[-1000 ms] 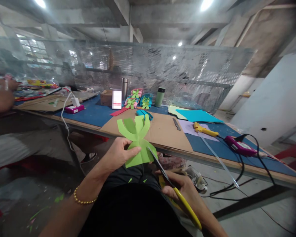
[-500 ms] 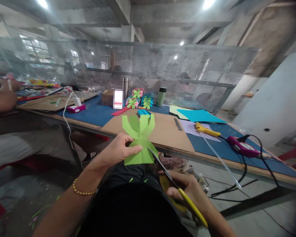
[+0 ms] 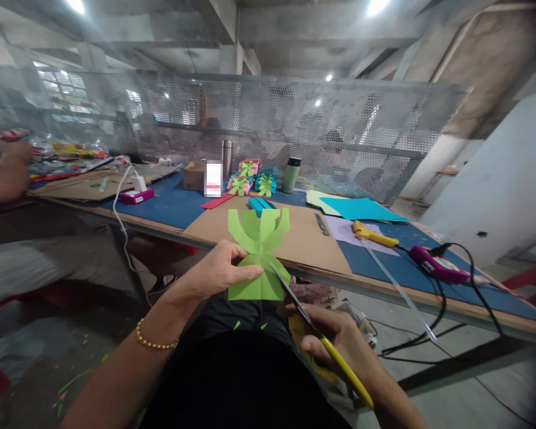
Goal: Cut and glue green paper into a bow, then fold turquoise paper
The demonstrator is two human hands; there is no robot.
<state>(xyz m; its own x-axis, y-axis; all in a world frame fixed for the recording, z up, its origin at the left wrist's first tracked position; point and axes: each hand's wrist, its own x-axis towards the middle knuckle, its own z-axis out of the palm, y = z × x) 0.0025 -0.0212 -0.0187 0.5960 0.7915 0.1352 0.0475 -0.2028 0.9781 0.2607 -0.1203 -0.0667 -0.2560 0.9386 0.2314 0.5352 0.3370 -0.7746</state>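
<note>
My right hand [image 3: 335, 330]'s wrapped round the scissors [image 3: 348, 372], 1 blade lying over the right edge of the green paper [image 3: 254, 289]; can't tell where the other blade sits. 2 green scraps [image 3: 237, 325] on my lap. My left hand [image 3: 217, 271]'s clamped on the paper near its narrow middle, thumb on the front, so it's up above my lap by the table's near edge. Past that there's cardboard [image 3: 299, 241] on the table [image 3: 170, 211], with a folded blue piece [image 3: 259, 206] toward its far side and a knife [image 3: 321, 224] near its right edge. Glue gun [image 3: 375, 235]'s right of that, on purple paper [image 3: 339, 229]. Further back, 3 green bows [image 3: 265, 185] between a steel flask [image 3: 227, 158] and a green bottle [image 3: 291, 176], then a mesh screen [image 3: 268, 107] behind everything.
</note>
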